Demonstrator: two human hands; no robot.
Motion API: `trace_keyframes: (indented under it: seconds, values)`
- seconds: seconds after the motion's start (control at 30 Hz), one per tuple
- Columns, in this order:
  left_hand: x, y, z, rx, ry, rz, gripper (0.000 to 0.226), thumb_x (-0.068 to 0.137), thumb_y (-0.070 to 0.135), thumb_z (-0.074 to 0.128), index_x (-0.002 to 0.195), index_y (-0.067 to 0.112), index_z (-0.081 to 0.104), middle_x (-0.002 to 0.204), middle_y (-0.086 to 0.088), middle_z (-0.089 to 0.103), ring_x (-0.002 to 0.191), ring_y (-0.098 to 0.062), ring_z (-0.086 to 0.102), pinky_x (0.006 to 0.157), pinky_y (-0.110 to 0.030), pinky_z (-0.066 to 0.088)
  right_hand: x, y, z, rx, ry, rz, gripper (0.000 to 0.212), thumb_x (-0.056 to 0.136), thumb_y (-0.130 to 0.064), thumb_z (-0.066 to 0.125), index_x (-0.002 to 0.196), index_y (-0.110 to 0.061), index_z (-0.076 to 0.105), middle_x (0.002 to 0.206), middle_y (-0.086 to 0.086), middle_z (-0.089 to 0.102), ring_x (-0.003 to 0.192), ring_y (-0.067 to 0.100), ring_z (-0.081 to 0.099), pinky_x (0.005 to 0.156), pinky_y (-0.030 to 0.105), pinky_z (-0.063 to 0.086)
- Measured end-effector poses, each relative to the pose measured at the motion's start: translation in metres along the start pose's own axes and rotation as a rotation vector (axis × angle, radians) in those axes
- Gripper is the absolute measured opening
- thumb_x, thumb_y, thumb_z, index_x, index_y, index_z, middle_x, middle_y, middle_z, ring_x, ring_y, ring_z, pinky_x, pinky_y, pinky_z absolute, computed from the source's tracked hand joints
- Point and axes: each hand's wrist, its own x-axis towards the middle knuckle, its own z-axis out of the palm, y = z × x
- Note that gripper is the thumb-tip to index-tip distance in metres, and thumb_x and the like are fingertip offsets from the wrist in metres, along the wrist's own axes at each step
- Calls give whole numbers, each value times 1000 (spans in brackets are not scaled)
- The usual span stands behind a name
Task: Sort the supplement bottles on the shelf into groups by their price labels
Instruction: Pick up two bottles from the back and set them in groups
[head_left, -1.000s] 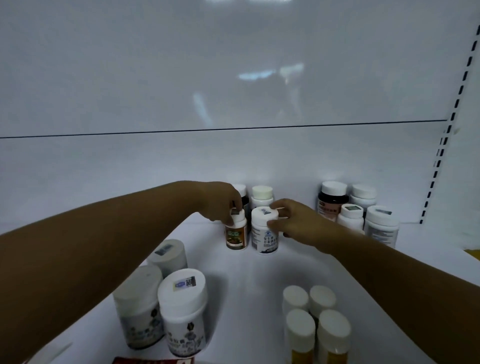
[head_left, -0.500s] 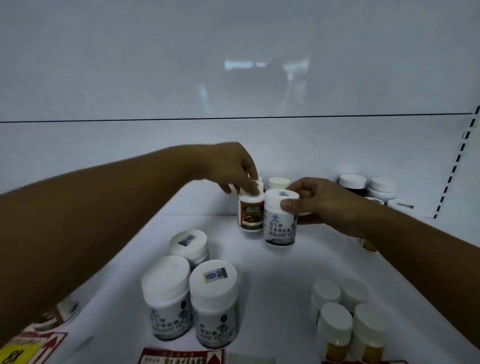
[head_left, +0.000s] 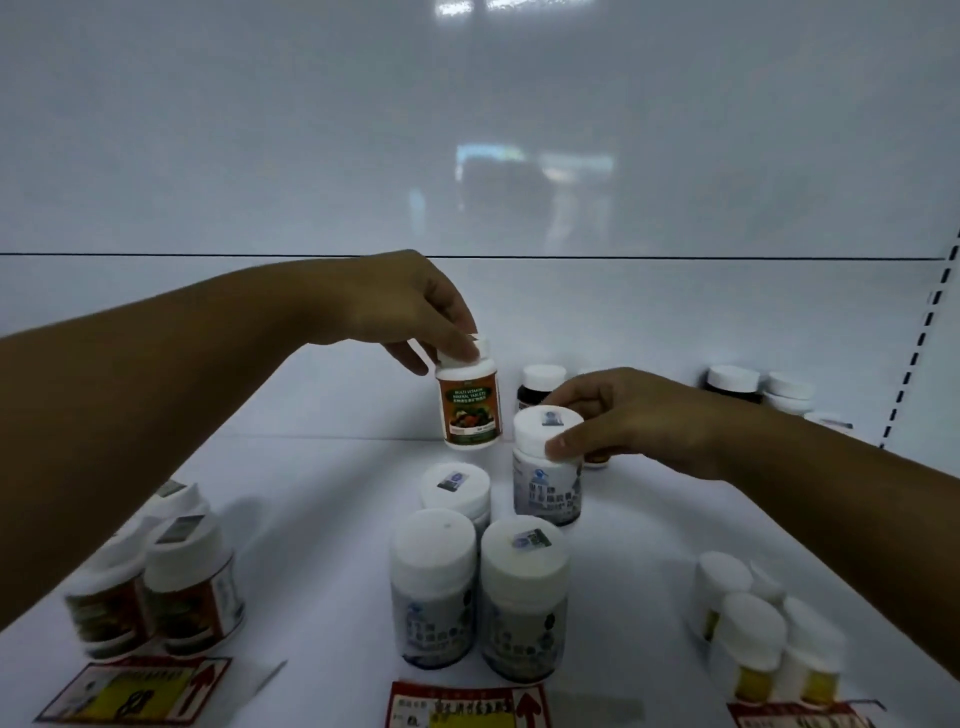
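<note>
At frame centre, the left hand (head_left: 400, 306) holds an orange-labelled bottle (head_left: 469, 402) by its cap; the right hand (head_left: 623, 421) grips a white bottle (head_left: 545, 467) beside it.

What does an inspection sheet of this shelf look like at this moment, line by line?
Surface: white shelf, dim light, price tags along the front edge.
Job's things: orange-label bottle lifted off the shelf; blue-label bottle held by its cap; three blue-label bottles grouped in front; orange-label pair at left; yellow bottles at right; dark bottles at the back.
Clutter: nothing seen.
Hands: left hand grips the orange-label bottle's cap; right hand grips the blue-label bottle's cap.
Cables: nothing seen.
Surroundings: white back panel, slotted upright at right.
</note>
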Motion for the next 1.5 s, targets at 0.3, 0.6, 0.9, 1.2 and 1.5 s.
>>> trace_keyframes:
  seconds: [0.3, 0.6, 0.9, 1.2, 1.5]
  values:
    - [-32, -32, -16, 19, 20, -22, 18, 74, 13, 75, 92, 10, 73, 81, -2, 76, 74, -13, 71, 64, -28, 60, 0, 14, 32, -61, -105, 117, 41, 70, -11, 78, 108, -15, 62, 109, 3, 70, 100, 17, 66, 83, 27, 55]
    - [-56, -41, -18, 34, 55, -118, 18, 74, 14, 75, 92, 11, 73, 81, 0, 75, 73, -9, 70, 63, -23, 58, 9, -29, 32, -508, 197, -235, 20, 73, -47, 70, 83, -32, 62, 78, -15, 65, 63, -12, 56, 58, 6, 40]
    - [-87, -52, -31, 206, 88, -171, 22, 68, 24, 80, 89, 20, 75, 87, 5, 75, 88, -18, 69, 85, -37, 56, 67, -94, 119, -376, -126, -295, 30, 71, -33, 77, 95, -19, 64, 95, -2, 71, 81, 11, 68, 67, 22, 58]
    - [-101, -108, -49, 228, 9, -154, 21, 80, 30, 70, 97, 20, 74, 79, 13, 72, 60, 7, 61, 54, -10, 48, 104, -96, 172, -283, -291, -87, 18, 75, -20, 75, 87, -20, 62, 98, -2, 69, 88, 16, 68, 72, 22, 58]
    - [-100, -137, -51, 355, -85, -117, 10, 77, 30, 72, 82, 22, 75, 59, 19, 69, 58, 3, 63, 59, -17, 49, 113, -85, 195, -243, -401, 85, 18, 73, -14, 76, 87, -20, 67, 94, -5, 72, 75, 7, 70, 62, 16, 54]
